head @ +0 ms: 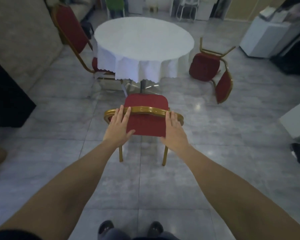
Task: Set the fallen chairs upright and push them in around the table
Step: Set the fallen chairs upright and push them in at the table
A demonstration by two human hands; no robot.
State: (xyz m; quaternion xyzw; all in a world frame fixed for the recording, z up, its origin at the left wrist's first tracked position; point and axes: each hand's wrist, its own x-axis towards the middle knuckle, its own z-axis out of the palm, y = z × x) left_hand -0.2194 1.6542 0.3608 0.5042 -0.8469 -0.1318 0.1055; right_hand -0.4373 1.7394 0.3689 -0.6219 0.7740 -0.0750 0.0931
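Note:
A red chair with a gold frame point(145, 103) stands upright in front of me, its seat facing the round table with a white cloth point(144, 40). My left hand point(119, 126) lies flat on the left side of its backrest, fingers spread over the top rail. My right hand point(175, 129) rests flat against the right side of the backrest. A second red chair point(71, 35) stands upright at the table's left, its seat under the cloth. A third red chair point(209, 68) lies tipped over on the floor right of the table, legs pointing away.
Grey tiled floor point(232, 127) spreads all around. A dark cabinet point(5, 97) stands at left, a white appliance point(265, 38) at right, a white surface's corner point(298, 122) at the right edge. My shoes point(131, 228) show at the bottom.

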